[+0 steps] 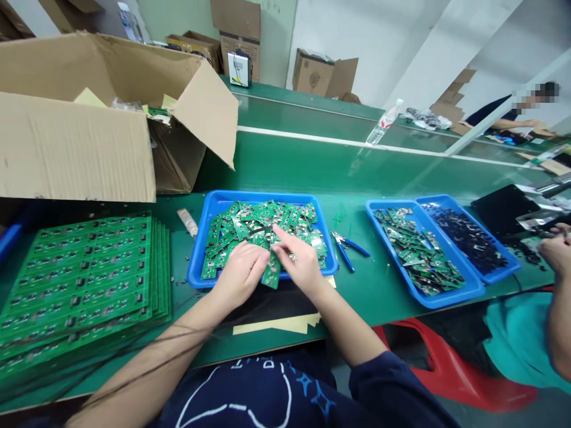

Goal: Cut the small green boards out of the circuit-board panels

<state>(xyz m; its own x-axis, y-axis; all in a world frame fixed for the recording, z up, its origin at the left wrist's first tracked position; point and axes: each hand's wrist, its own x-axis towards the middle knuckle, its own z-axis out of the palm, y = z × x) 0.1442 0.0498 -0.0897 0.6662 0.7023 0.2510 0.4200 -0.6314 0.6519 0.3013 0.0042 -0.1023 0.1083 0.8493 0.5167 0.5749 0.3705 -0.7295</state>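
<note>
Green circuit boards (263, 229) heaped in a blue tray (250, 197), left hand (241, 273) fingers pressed together, right hand (300, 261) fingers spread

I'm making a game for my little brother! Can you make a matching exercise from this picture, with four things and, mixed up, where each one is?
Things:
1. Blue-handled pliers
2. Stack of green circuit-board panels
3. Open cardboard box
4. Person's left hand

Places:
A. On loose green circuit boards in a blue tray
B. On the green bench, right of that tray
C. On the bench, left of that tray
D. Behind the panels, at the far left

Right pairs: 1-B, 2-C, 3-D, 4-A
</note>
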